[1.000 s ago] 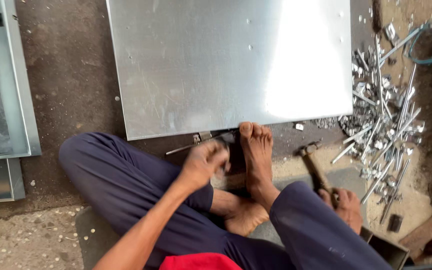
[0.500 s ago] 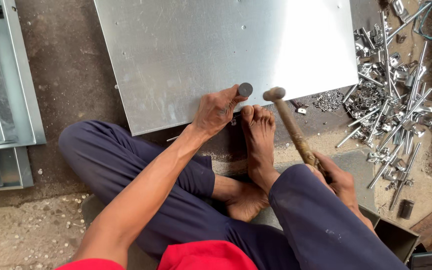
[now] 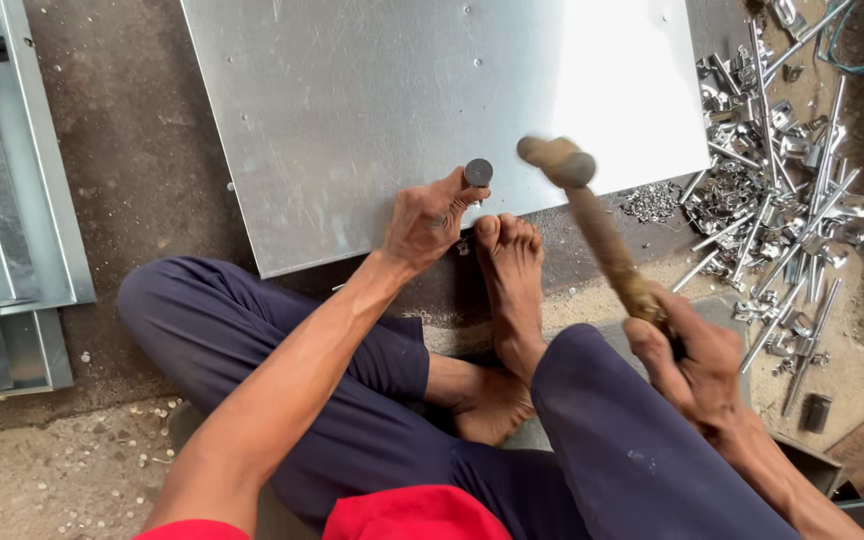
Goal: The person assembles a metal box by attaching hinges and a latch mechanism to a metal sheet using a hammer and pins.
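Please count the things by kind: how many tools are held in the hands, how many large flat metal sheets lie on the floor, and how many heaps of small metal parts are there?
Hammers, in the right hand: 1
Punches, in the left hand: 1
Large flat metal sheets: 1
Heaps of small metal parts: 1
Total: 4

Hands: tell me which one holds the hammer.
The right hand holds it, gripping the wooden handle of the hammer, whose head is raised over the metal sheet. The left hand instead pinches a round-headed punch at the sheet's edge.
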